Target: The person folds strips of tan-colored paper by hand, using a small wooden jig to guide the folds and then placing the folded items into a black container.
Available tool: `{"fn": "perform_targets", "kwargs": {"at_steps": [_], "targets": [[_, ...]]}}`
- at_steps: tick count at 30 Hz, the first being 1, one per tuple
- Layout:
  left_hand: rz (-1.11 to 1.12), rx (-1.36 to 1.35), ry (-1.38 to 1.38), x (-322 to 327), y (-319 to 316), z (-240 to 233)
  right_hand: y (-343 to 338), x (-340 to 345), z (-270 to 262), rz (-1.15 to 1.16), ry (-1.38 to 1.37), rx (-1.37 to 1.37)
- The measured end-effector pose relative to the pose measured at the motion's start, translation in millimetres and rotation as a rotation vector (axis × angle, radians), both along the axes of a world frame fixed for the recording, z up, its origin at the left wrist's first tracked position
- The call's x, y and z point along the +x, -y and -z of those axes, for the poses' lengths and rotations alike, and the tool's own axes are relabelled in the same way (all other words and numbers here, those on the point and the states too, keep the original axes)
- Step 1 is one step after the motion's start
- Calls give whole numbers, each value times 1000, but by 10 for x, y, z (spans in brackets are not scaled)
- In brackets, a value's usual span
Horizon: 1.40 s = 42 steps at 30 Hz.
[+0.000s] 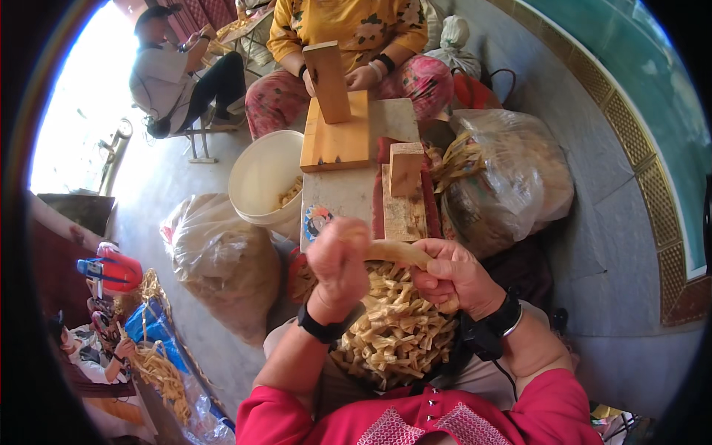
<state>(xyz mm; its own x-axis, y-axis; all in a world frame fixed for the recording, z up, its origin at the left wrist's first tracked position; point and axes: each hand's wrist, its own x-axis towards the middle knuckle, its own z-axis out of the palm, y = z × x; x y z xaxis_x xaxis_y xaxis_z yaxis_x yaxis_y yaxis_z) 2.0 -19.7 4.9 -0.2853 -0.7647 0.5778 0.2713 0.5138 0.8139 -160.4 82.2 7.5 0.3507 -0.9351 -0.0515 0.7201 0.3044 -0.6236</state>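
A pale tan plant-fibre strip [396, 251] bridges my two hands, bowed slightly in the middle. My left hand [339, 261] is closed at its left end and blurred, so the finger positions are hard to make out. Thumb and fingers of my right hand [456, 275] pinch the other end, and a short tail pokes out below them. Directly beneath, in my lap, lies a heap of small folded or knotted fibre pieces [389, 334]. Just beyond my hands stands a wooden block with an upright piece [405, 183], set on dark red cloth on a worn board.
Across the board [345, 192], a person sits behind a larger wooden stand [336, 133]. A white bucket [261, 178] and a full plastic sack [225, 261] stand left. A clear bag of fibre [509, 178] sits right. Two other people are at the left, one handling fibre strips [164, 372].
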Motion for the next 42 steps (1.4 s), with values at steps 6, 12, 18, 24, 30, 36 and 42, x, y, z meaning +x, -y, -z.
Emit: {"fn": "perform_targets", "kwargs": {"at_steps": [6, 12, 18, 24, 30, 36, 42], "targets": [[242, -151, 314, -170, -353, 95, 6, 213, 233, 587, -1200, -543], [403, 470, 402, -125, -227, 63, -13, 192, 193, 489, -924, -223], [246, 141, 767, -99, -241, -16, -36, 123, 231, 297, -685, -129], [241, 94, 706, -33, -231, -61, -66, 89, 205, 187, -473, -109], [203, -26, 748, -24, -260, -94, -57, 112, 245, 252, -440, -147], [172, -275, 472, -90, -280, -68, -87, 15, 150, 75, -352, -110], [285, -441, 328, -128, -337, -107, -107, -76, 114, -164, -186, 55]]}}
